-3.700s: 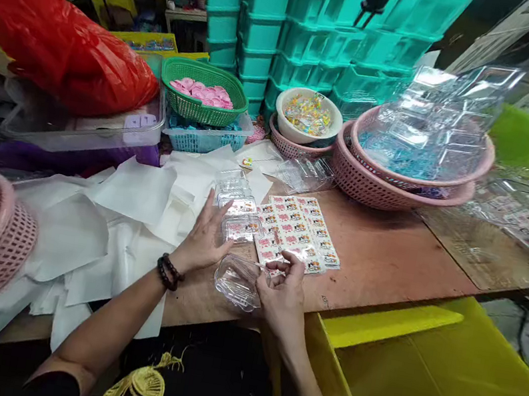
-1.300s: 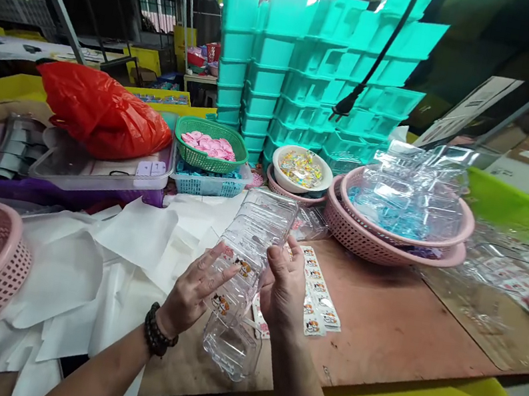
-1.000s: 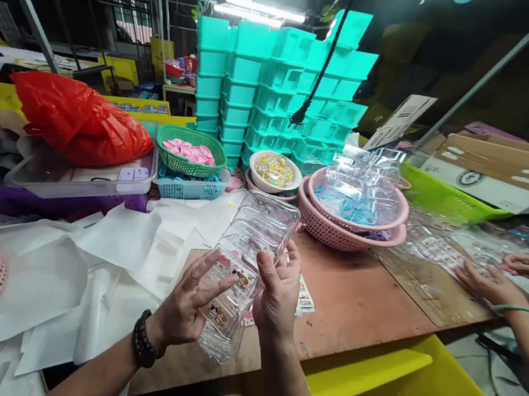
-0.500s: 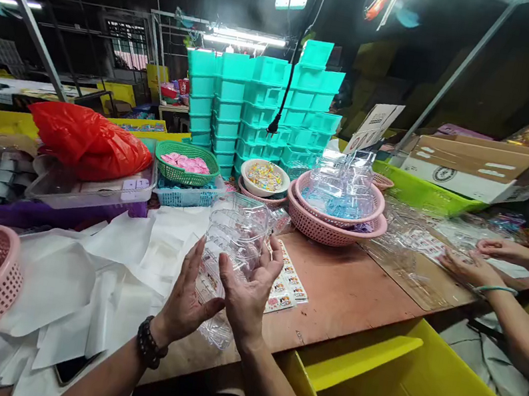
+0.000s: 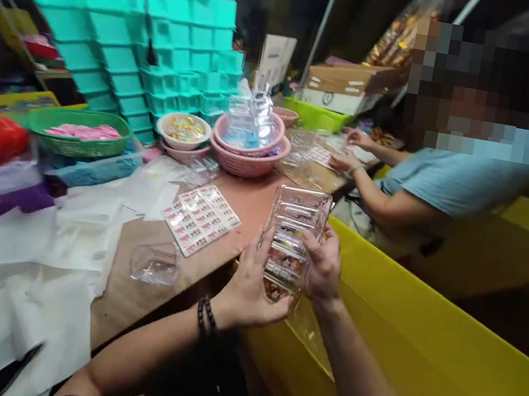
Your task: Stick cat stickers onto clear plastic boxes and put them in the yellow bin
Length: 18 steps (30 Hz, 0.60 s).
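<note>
The work looked partway along: a stack of clear plastic cases (image 5: 298,212) was gripped between both hands, the left hand (image 5: 253,284) closed along its near side and the right hand (image 5: 322,268) clasping the opposite edge. Colour showed through the lower cases, probably stickers already applied, though blur hid how many. One loose clear case (image 5: 155,264) sat apart on the table (image 5: 123,299), left of the hands, with no sticker discernible; beyond it, sticker sheets (image 5: 203,218) carried many printed pieces, so more seemed left to do. The stack was held past the table's edge, apparently above a yellow bin (image 5: 403,309). White papers (image 5: 28,246) spread far left of the hands; pink baskets (image 5: 245,166) and a white bowl (image 5: 181,143) stood beyond them, before stacked turquoise bins (image 5: 115,58). A co-worker (image 5: 439,186) sat farther right, handling something at the same table.
</note>
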Each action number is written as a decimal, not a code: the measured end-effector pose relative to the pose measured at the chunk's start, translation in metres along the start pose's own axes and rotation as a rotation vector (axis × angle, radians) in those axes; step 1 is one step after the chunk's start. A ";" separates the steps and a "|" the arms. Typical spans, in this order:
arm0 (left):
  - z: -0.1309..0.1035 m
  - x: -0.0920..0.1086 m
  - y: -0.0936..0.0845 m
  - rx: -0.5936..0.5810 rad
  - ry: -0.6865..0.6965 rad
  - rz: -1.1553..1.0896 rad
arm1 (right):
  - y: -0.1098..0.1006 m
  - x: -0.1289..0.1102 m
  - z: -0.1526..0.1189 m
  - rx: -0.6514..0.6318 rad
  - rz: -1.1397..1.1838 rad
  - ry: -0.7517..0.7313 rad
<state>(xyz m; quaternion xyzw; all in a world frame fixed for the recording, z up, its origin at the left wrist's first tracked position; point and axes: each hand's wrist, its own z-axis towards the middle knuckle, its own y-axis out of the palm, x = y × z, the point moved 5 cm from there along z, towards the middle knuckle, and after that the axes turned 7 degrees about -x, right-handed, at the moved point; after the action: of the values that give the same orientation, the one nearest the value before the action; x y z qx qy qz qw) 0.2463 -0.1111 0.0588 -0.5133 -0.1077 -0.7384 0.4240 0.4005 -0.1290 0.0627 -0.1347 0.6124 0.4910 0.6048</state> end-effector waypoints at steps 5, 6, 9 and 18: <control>0.010 -0.062 0.115 -0.297 -0.249 -0.073 | -0.141 0.041 -0.006 0.116 0.065 0.376; 0.009 -0.074 0.132 -0.354 -0.294 -0.059 | -0.163 0.054 -0.010 0.128 0.080 0.451; 0.008 -0.102 0.171 -0.497 -0.358 -0.040 | -0.213 0.097 -0.027 0.152 0.113 0.649; -0.018 -0.074 0.142 -0.742 -0.128 0.130 | -0.294 0.230 -0.082 0.287 -0.116 1.048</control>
<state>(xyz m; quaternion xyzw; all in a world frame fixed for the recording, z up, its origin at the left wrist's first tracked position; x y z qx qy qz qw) 0.3474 -0.1718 -0.0516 -0.6826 0.1737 -0.6652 0.2476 0.5205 -0.2345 -0.2846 -0.3109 0.8842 0.2354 0.2572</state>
